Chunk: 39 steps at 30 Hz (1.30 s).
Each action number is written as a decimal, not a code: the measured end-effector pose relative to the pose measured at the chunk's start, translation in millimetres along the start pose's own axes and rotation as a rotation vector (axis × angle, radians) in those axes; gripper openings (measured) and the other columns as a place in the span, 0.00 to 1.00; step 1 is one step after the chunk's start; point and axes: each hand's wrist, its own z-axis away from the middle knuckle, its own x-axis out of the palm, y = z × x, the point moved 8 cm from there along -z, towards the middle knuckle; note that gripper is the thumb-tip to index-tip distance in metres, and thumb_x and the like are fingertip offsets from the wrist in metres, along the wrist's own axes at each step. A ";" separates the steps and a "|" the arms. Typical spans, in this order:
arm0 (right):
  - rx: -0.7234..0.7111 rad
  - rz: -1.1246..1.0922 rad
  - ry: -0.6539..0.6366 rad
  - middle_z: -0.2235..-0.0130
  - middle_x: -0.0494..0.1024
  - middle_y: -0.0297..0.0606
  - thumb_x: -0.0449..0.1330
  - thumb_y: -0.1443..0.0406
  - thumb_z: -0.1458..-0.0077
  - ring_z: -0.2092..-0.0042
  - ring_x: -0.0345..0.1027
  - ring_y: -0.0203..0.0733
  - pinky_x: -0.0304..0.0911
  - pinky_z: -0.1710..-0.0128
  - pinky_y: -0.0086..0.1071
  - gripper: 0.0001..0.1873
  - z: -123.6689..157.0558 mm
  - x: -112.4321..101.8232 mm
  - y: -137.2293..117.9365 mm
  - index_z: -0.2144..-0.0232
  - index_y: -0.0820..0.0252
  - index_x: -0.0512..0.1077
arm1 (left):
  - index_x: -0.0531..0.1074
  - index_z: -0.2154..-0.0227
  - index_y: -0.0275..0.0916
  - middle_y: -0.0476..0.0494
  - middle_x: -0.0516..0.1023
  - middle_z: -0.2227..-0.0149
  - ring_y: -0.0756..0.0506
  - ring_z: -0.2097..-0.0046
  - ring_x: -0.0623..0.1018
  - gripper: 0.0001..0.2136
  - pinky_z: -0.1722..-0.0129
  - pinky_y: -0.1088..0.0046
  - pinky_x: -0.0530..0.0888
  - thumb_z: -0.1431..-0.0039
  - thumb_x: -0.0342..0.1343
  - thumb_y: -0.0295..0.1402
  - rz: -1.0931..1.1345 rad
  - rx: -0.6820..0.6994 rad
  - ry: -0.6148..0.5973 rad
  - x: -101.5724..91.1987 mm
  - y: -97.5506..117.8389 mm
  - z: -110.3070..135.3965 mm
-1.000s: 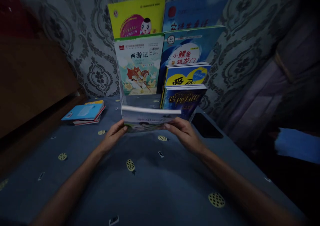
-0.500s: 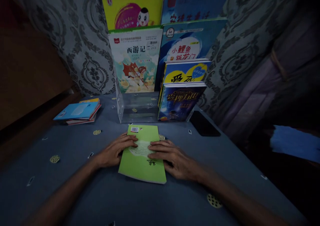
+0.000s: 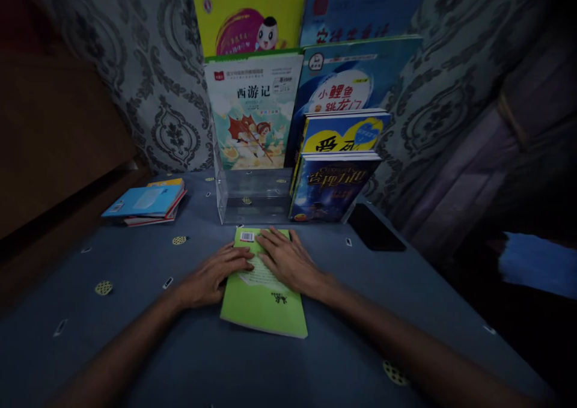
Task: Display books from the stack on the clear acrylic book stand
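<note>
A light-green paperback book (image 3: 264,312) lies closed on the table, its barcode corner at the far left and its near edge slightly curled up. My left hand (image 3: 211,279) rests over the book's left edge, fingers stretched onto the cover. My right hand (image 3: 288,261) lies flat across the upper right of the cover, fingers extended toward the far edge and hiding part of the printed text. Just beyond the book stands a clear acrylic book rack (image 3: 255,210), with no book in its front left slot.
The rack holds several upright books, among them a white-and-teal one (image 3: 252,113) and a dark blue one (image 3: 333,188). A small stack of books (image 3: 146,200) lies at the left. A black phone-like slab (image 3: 376,228) lies right of the rack on the patterned tablecloth (image 3: 148,360).
My right hand has slid up the cover from the book's right side toward its far edge. My left hand stays at the left edge. The view has shifted slightly.
</note>
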 end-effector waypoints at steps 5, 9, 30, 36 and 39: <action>0.091 0.021 0.075 0.34 0.61 0.50 0.46 0.61 0.35 0.33 0.52 0.52 0.46 0.35 0.58 0.26 2.6 1.5 28.2 0.37 0.62 0.61 | 0.69 0.45 0.41 0.34 0.69 0.39 0.38 0.36 0.66 0.18 0.33 0.52 0.55 0.38 0.56 0.34 -0.007 0.035 -0.009 0.0 1.4 1.5; 0.109 0.017 0.089 0.34 0.61 0.50 0.46 0.62 0.35 0.32 0.52 0.50 0.46 0.35 0.56 0.26 10.1 -2.6 35.8 0.37 0.64 0.62 | 0.67 0.42 0.43 0.35 0.68 0.38 0.38 0.35 0.65 0.20 0.33 0.51 0.54 0.38 0.55 0.32 -0.018 0.028 0.005 0.3 -0.3 3.2; 0.083 -0.045 0.215 0.45 0.73 0.51 0.54 0.63 0.39 0.43 0.64 0.52 0.52 0.40 0.51 0.19 32.4 -14.9 50.1 0.47 0.64 0.71 | 0.58 0.36 0.41 0.39 0.61 0.34 0.42 0.33 0.61 0.21 0.33 0.57 0.57 0.30 0.40 0.35 -0.344 -0.116 -0.214 -5.8 -27.0 -42.3; 0.093 -0.169 0.224 0.40 0.69 0.52 0.53 0.62 0.41 0.38 0.60 0.53 0.48 0.37 0.54 0.35 33.2 -10.3 59.8 0.34 0.64 0.52 | 0.62 0.39 0.38 0.36 0.68 0.39 0.40 0.38 0.68 0.20 0.40 0.56 0.64 0.30 0.41 0.31 -0.346 0.009 -0.218 20.3 -6.3 -103.9; 0.093 -0.214 0.241 0.41 0.70 0.52 0.55 0.61 0.42 0.38 0.60 0.54 0.49 0.38 0.55 0.41 33.3 -9.0 65.8 0.31 0.62 0.45 | 0.64 0.40 0.40 0.37 0.71 0.42 0.40 0.41 0.70 0.19 0.44 0.58 0.66 0.30 0.41 0.30 -0.324 0.052 -0.175 25.1 -0.3 -116.6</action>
